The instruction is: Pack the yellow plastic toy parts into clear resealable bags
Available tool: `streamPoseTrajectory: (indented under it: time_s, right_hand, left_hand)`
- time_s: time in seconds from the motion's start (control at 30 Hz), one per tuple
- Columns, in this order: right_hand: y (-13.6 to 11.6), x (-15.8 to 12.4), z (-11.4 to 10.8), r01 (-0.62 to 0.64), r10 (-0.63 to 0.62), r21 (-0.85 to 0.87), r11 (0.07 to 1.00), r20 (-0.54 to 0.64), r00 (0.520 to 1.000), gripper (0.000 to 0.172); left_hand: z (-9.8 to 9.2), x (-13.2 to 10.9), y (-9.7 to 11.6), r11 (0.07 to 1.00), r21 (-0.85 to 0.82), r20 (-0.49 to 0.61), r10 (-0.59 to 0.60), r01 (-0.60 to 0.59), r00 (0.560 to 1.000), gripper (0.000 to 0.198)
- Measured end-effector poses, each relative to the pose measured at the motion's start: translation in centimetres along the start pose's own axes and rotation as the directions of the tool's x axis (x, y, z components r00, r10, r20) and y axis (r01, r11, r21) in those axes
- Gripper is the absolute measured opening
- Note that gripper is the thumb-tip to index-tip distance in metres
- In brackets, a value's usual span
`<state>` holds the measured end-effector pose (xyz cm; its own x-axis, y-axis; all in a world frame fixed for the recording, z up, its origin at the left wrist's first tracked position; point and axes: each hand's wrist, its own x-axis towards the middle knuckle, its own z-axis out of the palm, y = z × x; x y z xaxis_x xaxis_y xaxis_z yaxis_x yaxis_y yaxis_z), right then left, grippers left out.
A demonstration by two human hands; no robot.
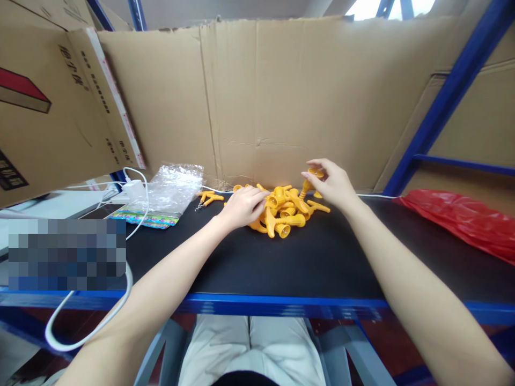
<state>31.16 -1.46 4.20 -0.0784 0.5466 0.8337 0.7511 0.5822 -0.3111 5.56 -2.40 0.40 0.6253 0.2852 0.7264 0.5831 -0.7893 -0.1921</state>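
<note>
A heap of yellow plastic pieces (pixel 287 209) lies on the black table top, some with flared, cup-like ends and others T-shaped or branched. Over the left side of this heap rests my left hand (pixel 243 206), palm down, its fingers loosely bent and touching the pieces; nothing shows lifted in it. At the heap's back right, my right hand (pixel 335 183) pinches a yellow flared piece (pixel 307 187) between thumb and fingers, raised a little above the others. Part of that piece is hidden by the fingers. Left of my left hand lie separate yellow branched pieces (pixel 211 198) with a small metal clasp.
Cardboard (pixel 257 107) walls in the back, and a printed box (pixel 60 107) overhangs the left. Clear plastic bags (pixel 173 185), a white charger (pixel 134 189) and cables lie at left. A red plastic bag (pixel 454 217) lies at right. A blue frame edge (pixel 281 305) runs along the front.
</note>
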Motion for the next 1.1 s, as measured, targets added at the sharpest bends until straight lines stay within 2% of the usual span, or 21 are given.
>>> streamPoseTrajectory:
  time_s: [0.1,0.23,0.33,0.4,0.47,0.6,0.73,0.93,1.1]
  right_hand:
    - [-1.1,0.0,0.6,-0.051,0.06,0.19,0.98,-0.043,0.997,0.036]
    - [-3.0,-0.3,1.5,-0.09,0.065,0.484,0.87,0.068,0.996,0.041]
    - [-4.0,-0.7,2.0,-0.12,0.044,0.595,0.795,0.14,0.989,0.042]
    - [-4.2,-1.0,2.2,-0.134,0.03,0.606,0.784,0.178,0.984,0.042]
    - [-4.2,-1.3,2.2,-0.143,0.023,0.545,0.826,0.221,0.975,0.039]
    - [-4.5,-1.8,2.2,-0.103,-0.002,0.282,0.954,0.35,0.937,0.033]
    - [-4.7,-2.1,2.4,-0.007,-0.071,0.17,0.986,0.451,0.889,0.032]
    - [-4.7,-2.1,2.6,0.199,-0.186,0.007,0.98,0.387,0.903,0.025]
    - [-5.2,-2.2,2.4,0.299,-0.239,-0.134,0.945,0.341,0.909,0.025]
  left_hand:
    - [-0.2,-0.1,0.1,0.996,0.049,-0.004,-0.081,0.081,0.997,0.034]
    - [-0.3,-0.1,0.2,0.968,0.101,-0.014,-0.228,0.228,0.973,0.052]
    - [-0.3,0.0,0.0,0.931,0.151,-0.036,-0.331,0.333,0.943,0.047]
    - [-0.3,0.0,-0.3,0.91,0.167,-0.058,-0.375,0.379,0.925,0.04]
    - [-0.4,0.0,-0.5,0.897,0.177,-0.069,-0.398,0.404,0.915,0.034]
    - [-0.7,0.0,-0.5,0.885,0.228,-0.042,-0.407,0.406,0.912,0.031]
    - [-0.7,0.0,-0.3,0.889,0.267,-0.014,-0.382,0.372,0.924,0.03]
    - [-0.4,0.1,-0.4,0.92,0.191,-0.022,-0.345,0.343,0.938,0.031]
    - [-0.8,0.3,-0.5,0.921,0.144,-0.02,-0.362,0.361,0.932,0.032]
